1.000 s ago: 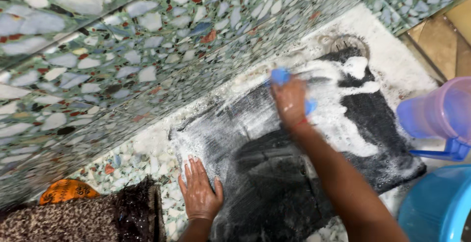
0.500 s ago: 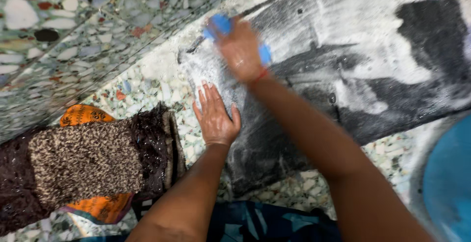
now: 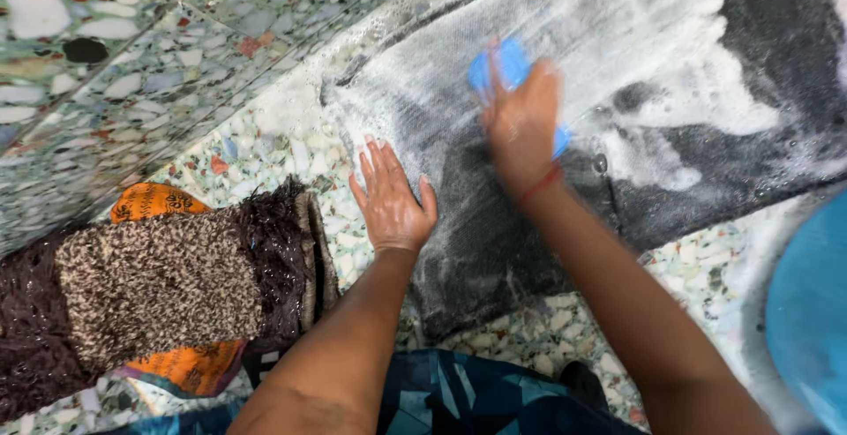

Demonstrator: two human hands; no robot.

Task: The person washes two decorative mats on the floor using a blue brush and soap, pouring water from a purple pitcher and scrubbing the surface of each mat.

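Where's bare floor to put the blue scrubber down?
Bare speckled terrazzo floor lies between the soapy dark cloth and the shaggy brown mat, beside the left hand. A strip below the cloth is narrower, hemmed by the blue tub.

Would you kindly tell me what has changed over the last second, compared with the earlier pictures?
The right hand, still gripping the blue scrubber, has slid along the soapy dark cloth toward its near end, closer to the left hand. The view has shifted, so the purple jug is out of frame and the shaggy brown cloth shows more fully. The left hand stays flat, pressing the cloth's edge.
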